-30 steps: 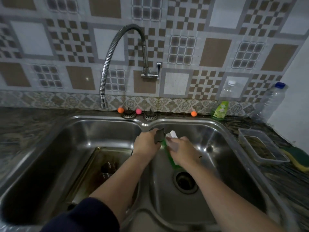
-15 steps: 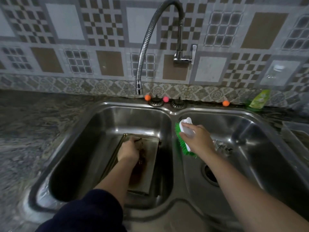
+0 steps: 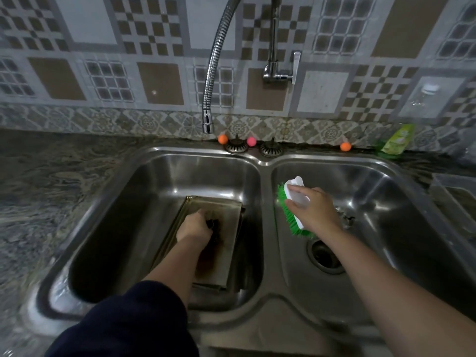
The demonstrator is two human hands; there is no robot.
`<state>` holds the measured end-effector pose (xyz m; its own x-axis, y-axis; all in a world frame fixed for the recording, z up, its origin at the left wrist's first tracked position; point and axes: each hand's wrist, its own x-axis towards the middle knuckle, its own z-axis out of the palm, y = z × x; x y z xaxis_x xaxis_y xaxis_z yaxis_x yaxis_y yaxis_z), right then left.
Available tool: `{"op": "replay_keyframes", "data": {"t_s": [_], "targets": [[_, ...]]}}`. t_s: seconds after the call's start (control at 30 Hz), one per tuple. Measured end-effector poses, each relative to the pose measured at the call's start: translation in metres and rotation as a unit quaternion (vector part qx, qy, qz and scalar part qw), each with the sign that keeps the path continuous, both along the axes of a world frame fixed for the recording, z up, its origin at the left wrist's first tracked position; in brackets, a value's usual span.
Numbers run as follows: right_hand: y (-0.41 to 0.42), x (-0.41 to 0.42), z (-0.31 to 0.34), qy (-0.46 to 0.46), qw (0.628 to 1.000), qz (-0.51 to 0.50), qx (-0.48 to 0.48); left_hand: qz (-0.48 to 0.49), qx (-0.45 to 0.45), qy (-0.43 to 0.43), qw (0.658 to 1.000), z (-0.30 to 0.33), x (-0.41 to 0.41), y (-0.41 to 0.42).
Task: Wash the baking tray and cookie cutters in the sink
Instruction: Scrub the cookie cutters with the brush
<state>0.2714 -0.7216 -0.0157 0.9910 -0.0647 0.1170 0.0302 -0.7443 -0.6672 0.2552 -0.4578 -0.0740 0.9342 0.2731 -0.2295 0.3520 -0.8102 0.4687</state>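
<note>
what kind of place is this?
Most likely a home kitchen: a steel double sink set into a stone countertop, a tiled wall with a bendy tap behind it, and a baking tray in the left basin.

The double sink [image 3: 265,302] is glossy, smooth stainless steel; the ribbed faucet hose [image 3: 215,65] is bright chromed metal. The baking tray [image 3: 224,243] is dull metal with dark brown staining. The brush [image 3: 296,207] has a smooth white plastic back and green plastic bristles; the countertop [image 3: 51,191] looks like polished mottled stone.
</note>
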Motion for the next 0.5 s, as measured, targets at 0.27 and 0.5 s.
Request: {"op": "replay_keyframes", "data": {"t_s": [0.27,0.5], "targets": [[-0.059,-0.009,0.024,0.014,0.999,-0.024,-0.016,-0.056,0.027,-0.078,0.995,0.055,0.024,-0.068],[-0.154,-0.018,0.056,0.006,0.996,-0.083,-0.030,-0.141,-0.001,-0.150,0.978,0.077,0.046,-0.174]]}}
